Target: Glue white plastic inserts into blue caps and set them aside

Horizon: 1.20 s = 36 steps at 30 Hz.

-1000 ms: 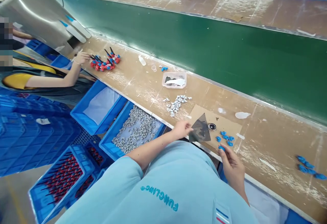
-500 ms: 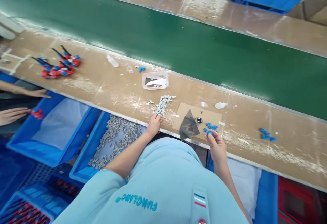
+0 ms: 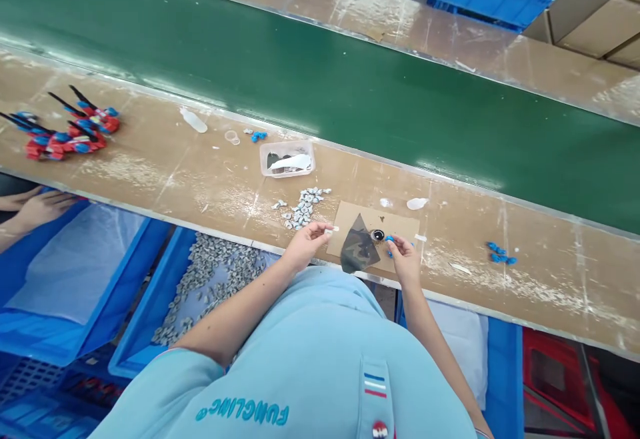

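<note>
A small white piece (image 3: 329, 231) is being pinched in a narrow grip by the left hand (image 3: 306, 247), just left of a cardboard sheet (image 3: 400, 222). A blue plastic part (image 3: 389, 241) is being held narrowly by the right hand (image 3: 406, 261), just beside a black ring (image 3: 378, 235) on that sheet. A camouflage-patterned film (image 3: 358, 247) is lying partly across the sheet. Grey parts (image 3: 210, 285) are being held in a blue bin (image 3: 150, 312) below the bench edge, with a loose pile of grey parts (image 3: 303, 209) lying on the bench (image 3: 210, 192). Farther along, a clear plastic tub (image 3: 287, 159) is sitting before a green conveyor belt (image 3: 320, 85), while a co-worker's hand (image 3: 43, 209) is resting near red-and-blue assemblies (image 3: 65, 137).
</note>
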Each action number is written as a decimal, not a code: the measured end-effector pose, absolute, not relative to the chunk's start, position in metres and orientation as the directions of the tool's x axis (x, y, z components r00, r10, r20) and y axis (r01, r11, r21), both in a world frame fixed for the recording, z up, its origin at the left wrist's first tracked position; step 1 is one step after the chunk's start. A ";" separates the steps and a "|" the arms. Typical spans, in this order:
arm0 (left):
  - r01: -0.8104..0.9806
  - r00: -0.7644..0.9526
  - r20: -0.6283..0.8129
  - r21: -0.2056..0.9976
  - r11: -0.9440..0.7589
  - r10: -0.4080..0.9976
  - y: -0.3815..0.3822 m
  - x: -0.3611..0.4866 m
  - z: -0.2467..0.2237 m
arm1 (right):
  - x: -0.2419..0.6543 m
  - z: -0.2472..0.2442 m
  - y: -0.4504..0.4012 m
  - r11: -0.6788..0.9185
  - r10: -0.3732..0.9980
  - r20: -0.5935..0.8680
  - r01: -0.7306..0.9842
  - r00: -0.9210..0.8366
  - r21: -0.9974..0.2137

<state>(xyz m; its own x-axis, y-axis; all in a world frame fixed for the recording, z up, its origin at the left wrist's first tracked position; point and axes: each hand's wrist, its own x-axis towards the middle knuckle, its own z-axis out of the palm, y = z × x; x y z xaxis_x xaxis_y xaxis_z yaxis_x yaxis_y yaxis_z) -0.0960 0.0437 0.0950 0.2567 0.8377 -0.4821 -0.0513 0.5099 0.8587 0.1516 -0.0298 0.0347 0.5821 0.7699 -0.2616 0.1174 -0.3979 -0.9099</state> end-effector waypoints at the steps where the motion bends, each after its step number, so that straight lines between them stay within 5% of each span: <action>1: -0.097 0.285 -0.508 0.828 0.552 0.813 0.042 -0.091 0.099 | 0.152 0.034 -0.029 -0.405 0.771 -0.262 0.129 0.581 -0.905; 7: -0.154 0.352 -0.593 0.727 0.669 0.724 0.036 -0.077 0.105 | 0.151 0.034 -0.026 -0.427 0.799 -0.230 0.255 0.556 -0.867; 21: -0.096 0.306 -0.515 0.820 0.565 0.800 0.037 -0.080 0.101 | 0.153 0.044 -0.015 -0.364 0.902 -0.116 0.588 0.416 -0.722; 27: -0.070 0.346 -0.533 0.806 0.588 0.772 0.039 -0.079 0.105 | 0.156 0.043 -0.012 -0.383 0.883 -0.147 0.503 0.446 -0.775; 36: -0.036 0.407 -0.538 0.798 0.601 0.738 0.045 -0.064 0.104 | 0.161 0.038 -0.014 -0.416 0.785 -0.288 0.123 0.548 -0.901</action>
